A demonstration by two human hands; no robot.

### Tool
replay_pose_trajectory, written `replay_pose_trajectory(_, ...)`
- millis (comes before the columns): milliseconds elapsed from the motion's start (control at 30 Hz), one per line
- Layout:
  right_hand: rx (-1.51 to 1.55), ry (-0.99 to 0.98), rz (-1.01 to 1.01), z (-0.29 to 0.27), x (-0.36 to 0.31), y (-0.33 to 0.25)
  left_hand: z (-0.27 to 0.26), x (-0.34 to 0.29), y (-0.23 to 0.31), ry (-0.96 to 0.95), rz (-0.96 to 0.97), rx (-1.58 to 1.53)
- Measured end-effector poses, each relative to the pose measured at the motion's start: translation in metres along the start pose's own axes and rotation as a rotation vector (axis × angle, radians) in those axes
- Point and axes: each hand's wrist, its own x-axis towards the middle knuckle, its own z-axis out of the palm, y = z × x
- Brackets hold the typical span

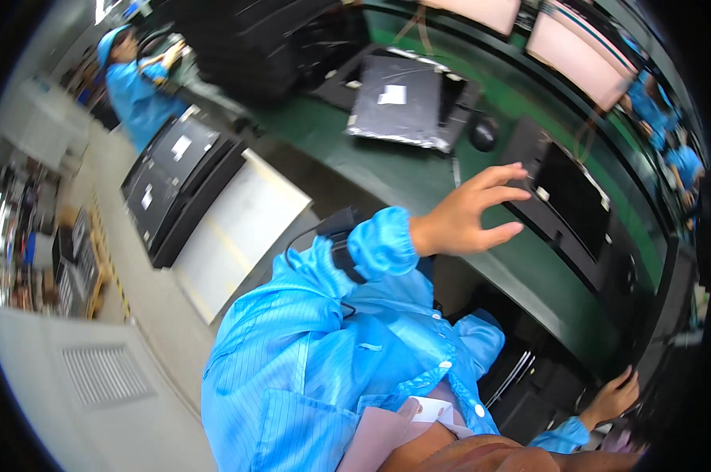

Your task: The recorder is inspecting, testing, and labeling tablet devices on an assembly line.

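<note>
My left hand [473, 212] hovers over the green bench top [520, 283], its fingers spread and nothing between them. Nearest to its fingertips lies a flat black display panel [573, 200] with small pale tabs along its edges. At the lower right, my right hand [612, 400] has its fingers bent against the edge of something dark. What it grips there is too dark to make out. Both arms wear blue sleeves, and a black band circles the left one.
A film-wrapped grey panel [395, 98] lies on other panels near a black mouse [483, 133]. Black panels [182, 177] are stacked beside a white board [241, 232] at left. Lit screens [579, 51] stand behind the bench. A co-worker [139, 90] in blue stands far left.
</note>
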Motion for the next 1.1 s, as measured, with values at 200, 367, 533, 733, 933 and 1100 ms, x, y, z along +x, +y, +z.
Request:
replay_pose_trajectory(200,0.917,0.183,-0.610,-0.061,0.030,-0.267,-0.135,-0.121,0.084,0.449,-0.480,-0.499)
replay_pose_trajectory(367,1.516,0.264,-1.143,-0.139,0.070,-0.440,-0.207,-0.267,0.175,1.124,-0.884,0.247)
replay_pose_trajectory(533,1.805,0.086,-1.446,-0.173,0.021,-0.563,-0.228,-0.422,0.209,1.194,-1.181,0.502)
replay_pose_trajectory(733,1.848,-0.066,-1.377,-0.172,-0.002,-0.643,-0.268,-0.501,0.161,0.985,-1.450,1.286)
replay_pose_trajectory(933,1.307,-0.111,-0.628,-0.128,0.128,-0.569,-0.252,-0.372,0.163,0.717,-1.132,1.568)
replay_pose_trajectory(1100,0.940,-0.169,-0.751,-0.029,0.160,-0.580,-0.223,-0.207,0.061,0.730,-0.954,-0.021)
